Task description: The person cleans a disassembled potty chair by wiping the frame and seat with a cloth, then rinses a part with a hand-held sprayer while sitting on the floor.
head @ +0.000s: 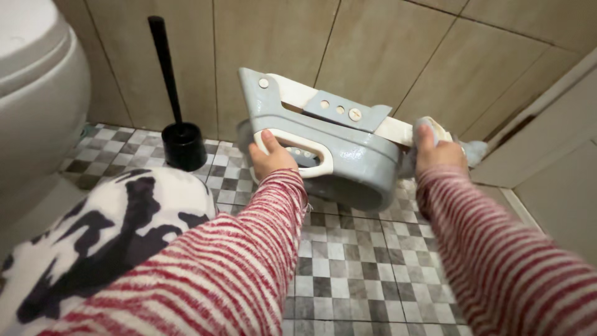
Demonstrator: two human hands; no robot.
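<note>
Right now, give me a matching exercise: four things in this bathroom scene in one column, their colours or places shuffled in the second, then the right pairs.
Things:
1. toilet brush
2. folding potty seat
3. left hand
4. toilet

Colours or places:
A. white, at the far left
B. grey-blue and cream
C. black, standing in its holder by the wall
D. gripping the seat's cream side handle

Pairs: 1-C, 2-B, 3-D, 4-A

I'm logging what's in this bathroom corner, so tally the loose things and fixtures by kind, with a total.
Grey and cream plastic seat, held by the left hand and the right hand: 1
Black toilet brush in its holder: 1
White toilet: 1
Total: 3
</note>
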